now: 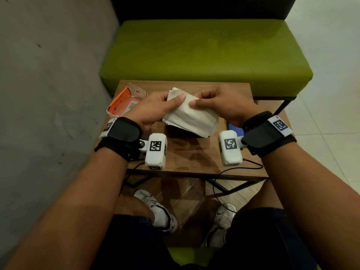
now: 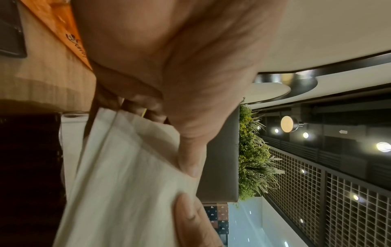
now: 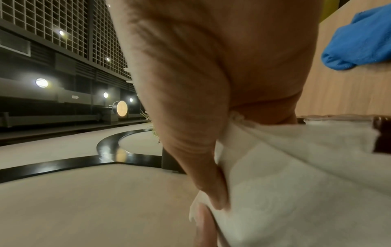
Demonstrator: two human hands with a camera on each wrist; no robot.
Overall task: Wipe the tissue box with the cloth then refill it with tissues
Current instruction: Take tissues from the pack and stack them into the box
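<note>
Holding tissues (image 1: 191, 115) above dark box (image 1: 176, 131) on table (image 1: 194, 158). My left hand (image 1: 153, 110) pinching stack's left edge, thumb on top; my right hand (image 1: 224, 104) pinching right edge. Cloth (image 3: 359, 43) lying beside right wrist.

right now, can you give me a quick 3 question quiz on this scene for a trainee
1. True or false: only the left hand holds the tissue stack.
2. Which lies on the table under the right hand? A) blue cloth B) red sponge C) green towel
3. Fill in: the opened orange pack lies on the person's ____ side of the table.

Key: 1 false, both hands pinch it. 2 A. 3 left.
</note>
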